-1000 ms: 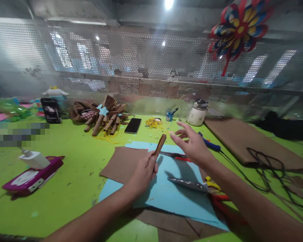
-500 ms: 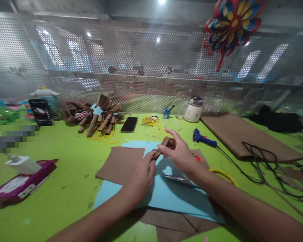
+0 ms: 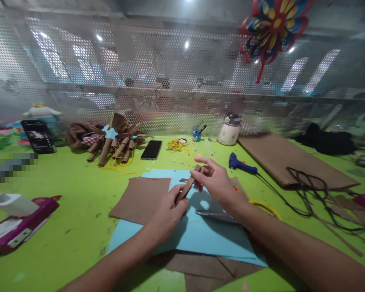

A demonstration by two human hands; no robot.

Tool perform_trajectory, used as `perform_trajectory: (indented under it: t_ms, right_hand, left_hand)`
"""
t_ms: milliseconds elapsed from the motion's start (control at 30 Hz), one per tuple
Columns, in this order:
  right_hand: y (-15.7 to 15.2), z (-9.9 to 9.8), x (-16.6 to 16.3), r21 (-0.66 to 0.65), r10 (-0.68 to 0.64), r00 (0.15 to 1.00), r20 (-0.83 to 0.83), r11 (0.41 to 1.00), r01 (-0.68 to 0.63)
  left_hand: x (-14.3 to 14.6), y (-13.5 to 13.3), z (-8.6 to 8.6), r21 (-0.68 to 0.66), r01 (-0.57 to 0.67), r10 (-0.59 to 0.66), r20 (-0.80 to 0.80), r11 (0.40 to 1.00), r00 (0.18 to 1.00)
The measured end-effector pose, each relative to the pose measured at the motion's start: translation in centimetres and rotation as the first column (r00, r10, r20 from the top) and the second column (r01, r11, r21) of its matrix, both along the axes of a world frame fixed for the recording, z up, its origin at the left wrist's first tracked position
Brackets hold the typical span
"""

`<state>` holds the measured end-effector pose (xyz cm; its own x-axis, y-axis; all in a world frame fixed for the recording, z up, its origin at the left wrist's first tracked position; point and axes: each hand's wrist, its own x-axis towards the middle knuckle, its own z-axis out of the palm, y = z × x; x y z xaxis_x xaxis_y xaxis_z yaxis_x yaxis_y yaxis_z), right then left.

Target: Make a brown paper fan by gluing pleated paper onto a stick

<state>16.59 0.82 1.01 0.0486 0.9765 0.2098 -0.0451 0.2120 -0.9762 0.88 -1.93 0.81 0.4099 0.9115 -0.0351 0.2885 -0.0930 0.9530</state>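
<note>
A narrow folded strip of brown paper slants between my two hands above the light blue sheets. My left hand is closed round its lower end. The upper end is pinched between thumb and fingers of my right hand, whose index finger stretches out beyond it. Under my right forearm lie scissors, their grey blades and yellow handle showing on either side. A brown paper square rests left of my left hand. Just behind the strip is a small grey piece I cannot identify.
At the back are a bundle of brown paper rolls, a phone, yellow string and a cream bottle. On the right lie a blue glue gun, its black cord, and folded brown paper. A purple power strip is left.
My left hand has shifted down the strip, leaving more brown paper showing between the hands. The small grey piece now shows apart from my fingers. The view has moved slightly.
</note>
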Motion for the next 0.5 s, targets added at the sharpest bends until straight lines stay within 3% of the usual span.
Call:
perform_trajectory:
  t_ms: [267, 500]
  right_hand:
    - [-0.13, 0.05, -0.03, 0.003, -0.004, 1.0, -0.007, 1.0, 0.004]
    - [-0.48, 0.49, -0.09, -0.05, 0.005, 1.0, -0.024, 0.999, -0.006]
  left_hand:
    - [-0.12, 0.21, 0.4, -0.253, 0.076, -0.034, 0.166, 0.965, 0.986]
    - [0.05, 0.66, -0.08, -0.267, 0.023, 0.012, 0.131, 0.964, 0.991]
